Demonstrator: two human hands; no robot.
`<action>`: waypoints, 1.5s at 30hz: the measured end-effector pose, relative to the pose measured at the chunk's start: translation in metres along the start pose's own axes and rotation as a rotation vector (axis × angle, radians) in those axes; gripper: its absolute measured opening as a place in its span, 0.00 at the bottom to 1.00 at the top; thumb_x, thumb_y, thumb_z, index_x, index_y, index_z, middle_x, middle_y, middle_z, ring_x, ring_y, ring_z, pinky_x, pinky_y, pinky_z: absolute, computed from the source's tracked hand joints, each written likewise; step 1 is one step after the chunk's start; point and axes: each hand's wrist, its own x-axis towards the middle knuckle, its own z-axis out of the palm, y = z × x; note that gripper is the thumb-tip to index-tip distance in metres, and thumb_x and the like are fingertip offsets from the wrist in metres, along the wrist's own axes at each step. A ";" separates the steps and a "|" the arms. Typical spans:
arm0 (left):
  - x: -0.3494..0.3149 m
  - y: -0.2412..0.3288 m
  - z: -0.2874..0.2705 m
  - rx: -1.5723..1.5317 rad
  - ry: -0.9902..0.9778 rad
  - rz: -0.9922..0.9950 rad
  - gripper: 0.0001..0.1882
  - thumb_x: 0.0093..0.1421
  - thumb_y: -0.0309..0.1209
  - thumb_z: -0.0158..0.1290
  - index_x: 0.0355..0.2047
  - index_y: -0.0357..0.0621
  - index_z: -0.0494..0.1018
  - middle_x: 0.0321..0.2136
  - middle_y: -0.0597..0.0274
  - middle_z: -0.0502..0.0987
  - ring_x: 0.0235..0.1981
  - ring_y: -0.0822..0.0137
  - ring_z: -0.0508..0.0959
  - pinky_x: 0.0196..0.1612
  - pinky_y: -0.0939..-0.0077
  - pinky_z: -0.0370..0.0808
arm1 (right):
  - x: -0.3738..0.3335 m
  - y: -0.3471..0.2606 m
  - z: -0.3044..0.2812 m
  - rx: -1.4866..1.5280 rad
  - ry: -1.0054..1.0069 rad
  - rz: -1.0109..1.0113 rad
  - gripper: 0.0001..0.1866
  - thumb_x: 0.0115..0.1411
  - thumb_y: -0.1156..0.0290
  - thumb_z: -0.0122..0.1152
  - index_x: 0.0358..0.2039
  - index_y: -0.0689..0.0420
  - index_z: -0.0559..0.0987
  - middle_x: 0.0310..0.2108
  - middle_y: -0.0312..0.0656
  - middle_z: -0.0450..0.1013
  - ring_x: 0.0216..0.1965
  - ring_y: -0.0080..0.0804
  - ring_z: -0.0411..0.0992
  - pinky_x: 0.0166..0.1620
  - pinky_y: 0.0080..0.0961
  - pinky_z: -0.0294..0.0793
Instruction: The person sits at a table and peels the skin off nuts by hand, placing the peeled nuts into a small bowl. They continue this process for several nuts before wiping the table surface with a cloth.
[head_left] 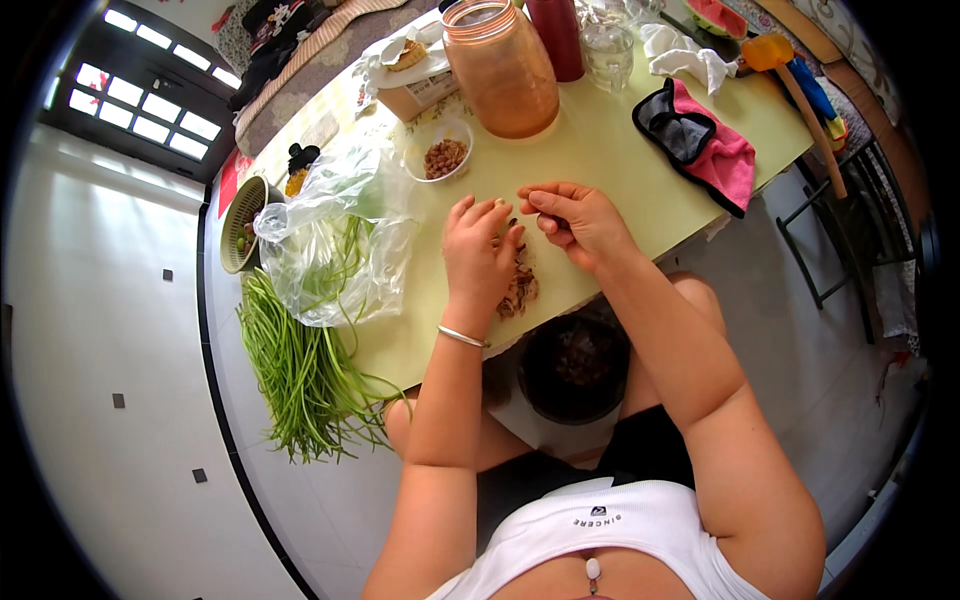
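Observation:
Above the near part of the pale yellow-green table [600, 170], my two hands are raised close together. My left hand [478, 250], a silver bangle on its wrist, has its fingers curled inward; a tiny pale bit shows at the fingertips, too small to name. Thumb and forefinger of my right hand [575, 220] press together, the other fingers folded; what they hold is hidden. Beneath and between the hands lies a pile of brown scraps [518, 285], resembling shells. A small clear tub [442, 150] of reddish-brown, nut-like pieces stands just beyond my left hand.
Left of my hands are a clear plastic bag [335, 235], long green stalks [300, 370] overhanging the edge, and a green basket [245, 225]. A large amber jar [503, 75] stands at the back. Pink cloth [705, 150] lies right; a black bin [573, 370] sits between my knees.

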 end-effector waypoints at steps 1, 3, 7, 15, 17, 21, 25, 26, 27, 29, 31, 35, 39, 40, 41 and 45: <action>-0.001 0.004 -0.004 -0.093 0.060 -0.072 0.14 0.50 0.26 0.60 0.39 0.42 0.77 0.40 0.53 0.78 0.46 0.50 0.74 0.52 0.59 0.69 | -0.003 -0.001 0.003 0.012 -0.032 0.019 0.08 0.60 0.75 0.58 0.39 0.64 0.78 0.25 0.35 0.73 0.20 0.14 0.63 0.20 0.09 0.58; -0.004 0.005 -0.011 -0.277 0.182 -0.175 0.09 0.52 0.21 0.58 0.36 0.39 0.77 0.33 0.54 0.80 0.34 0.60 0.79 0.40 0.70 0.76 | -0.012 -0.002 0.009 0.035 -0.156 0.078 0.09 0.60 0.75 0.58 0.39 0.65 0.79 0.24 0.34 0.71 0.18 0.13 0.60 0.19 0.09 0.55; -0.001 0.012 -0.030 -0.897 0.197 -0.504 0.05 0.61 0.23 0.53 0.36 0.35 0.76 0.26 0.56 0.79 0.23 0.74 0.77 0.28 0.85 0.73 | -0.057 -0.013 0.042 0.025 -0.462 0.270 0.09 0.58 0.71 0.62 0.37 0.61 0.81 0.18 0.27 0.66 0.16 0.12 0.57 0.18 0.11 0.52; 0.002 0.017 -0.045 -1.153 0.093 -0.597 0.06 0.60 0.24 0.53 0.36 0.35 0.74 0.25 0.58 0.78 0.21 0.76 0.73 0.25 0.86 0.68 | -0.145 -0.044 0.080 0.084 -1.228 -0.033 0.08 0.54 0.78 0.66 0.35 0.67 0.82 0.27 0.45 0.76 0.26 0.31 0.72 0.28 0.22 0.69; -0.001 0.010 -0.042 -1.197 0.062 -0.613 0.06 0.61 0.24 0.53 0.37 0.34 0.74 0.24 0.60 0.77 0.21 0.75 0.73 0.25 0.86 0.68 | -0.153 -0.047 0.081 0.206 -1.217 -0.015 0.08 0.54 0.80 0.65 0.35 0.67 0.82 0.25 0.45 0.75 0.24 0.31 0.72 0.26 0.21 0.69; -0.004 0.005 -0.039 -1.307 0.026 -0.574 0.08 0.61 0.23 0.52 0.40 0.33 0.74 0.25 0.63 0.76 0.24 0.73 0.75 0.28 0.83 0.71 | -0.152 -0.052 0.079 0.186 -1.191 -0.086 0.07 0.57 0.79 0.63 0.36 0.66 0.82 0.26 0.43 0.75 0.25 0.28 0.73 0.27 0.20 0.69; -0.003 0.009 -0.039 -1.322 0.006 -0.556 0.08 0.61 0.22 0.52 0.40 0.33 0.73 0.28 0.63 0.76 0.28 0.74 0.76 0.32 0.82 0.73 | -0.126 -0.045 0.063 0.040 -0.686 -0.029 0.07 0.62 0.73 0.58 0.38 0.61 0.80 0.26 0.33 0.73 0.26 0.16 0.68 0.29 0.14 0.67; -0.004 0.011 -0.039 -1.309 0.021 -0.564 0.07 0.61 0.22 0.52 0.40 0.33 0.74 0.28 0.63 0.76 0.28 0.75 0.75 0.33 0.83 0.72 | -0.108 -0.045 0.058 0.010 -0.434 0.071 0.07 0.63 0.72 0.56 0.37 0.62 0.79 0.23 0.31 0.71 0.23 0.14 0.65 0.25 0.13 0.63; -0.003 0.014 -0.039 -1.305 0.026 -0.570 0.07 0.61 0.22 0.52 0.40 0.33 0.74 0.28 0.64 0.75 0.28 0.76 0.74 0.33 0.84 0.71 | -0.084 -0.038 0.051 -0.092 -0.298 -0.041 0.07 0.62 0.72 0.56 0.36 0.61 0.79 0.22 0.30 0.70 0.22 0.12 0.63 0.24 0.12 0.61; -0.002 0.021 -0.036 -1.248 0.036 -0.565 0.07 0.60 0.21 0.52 0.39 0.33 0.74 0.28 0.64 0.75 0.28 0.76 0.74 0.34 0.84 0.72 | -0.041 -0.016 0.030 -0.211 -0.121 -0.153 0.07 0.61 0.71 0.58 0.34 0.61 0.79 0.22 0.29 0.69 0.21 0.11 0.61 0.23 0.11 0.59; -0.001 0.020 -0.034 -1.191 0.035 -0.532 0.07 0.60 0.21 0.53 0.39 0.33 0.73 0.29 0.63 0.76 0.29 0.75 0.75 0.35 0.83 0.73 | -0.020 -0.003 0.014 -0.250 -0.055 -0.148 0.07 0.59 0.72 0.59 0.34 0.62 0.79 0.22 0.29 0.69 0.21 0.11 0.61 0.23 0.12 0.59; -0.006 0.020 -0.030 -1.126 0.037 -0.518 0.07 0.58 0.19 0.54 0.38 0.32 0.75 0.31 0.61 0.78 0.30 0.74 0.77 0.36 0.82 0.75 | -0.014 0.006 0.012 -0.293 -0.145 -0.148 0.07 0.57 0.72 0.62 0.32 0.63 0.79 0.23 0.32 0.72 0.22 0.13 0.64 0.25 0.12 0.63; -0.008 0.025 -0.033 -1.001 0.042 -0.471 0.10 0.54 0.15 0.56 0.38 0.32 0.77 0.31 0.59 0.79 0.30 0.73 0.78 0.36 0.81 0.77 | -0.014 0.011 0.013 -0.316 -0.102 -0.199 0.05 0.56 0.74 0.62 0.30 0.63 0.79 0.25 0.33 0.74 0.24 0.14 0.67 0.27 0.13 0.66; -0.008 0.027 -0.033 -0.967 0.037 -0.461 0.11 0.53 0.14 0.57 0.38 0.32 0.77 0.30 0.59 0.80 0.30 0.73 0.79 0.36 0.81 0.78 | -0.014 0.011 0.013 -0.313 -0.087 -0.209 0.05 0.56 0.75 0.62 0.30 0.64 0.79 0.25 0.34 0.74 0.24 0.15 0.67 0.27 0.13 0.67; -0.008 0.027 -0.032 -0.927 0.056 -0.439 0.12 0.52 0.14 0.57 0.38 0.32 0.77 0.30 0.59 0.80 0.31 0.73 0.79 0.36 0.81 0.77 | -0.014 0.013 0.012 -0.306 -0.087 -0.202 0.05 0.56 0.75 0.62 0.30 0.64 0.80 0.24 0.33 0.74 0.24 0.14 0.67 0.27 0.13 0.67; -0.014 0.023 -0.029 -0.674 0.115 -0.307 0.12 0.51 0.12 0.57 0.37 0.32 0.78 0.30 0.59 0.80 0.31 0.73 0.79 0.36 0.82 0.77 | -0.013 0.017 0.013 -0.314 -0.105 -0.154 0.05 0.55 0.76 0.61 0.31 0.65 0.81 0.24 0.33 0.75 0.24 0.14 0.67 0.28 0.13 0.67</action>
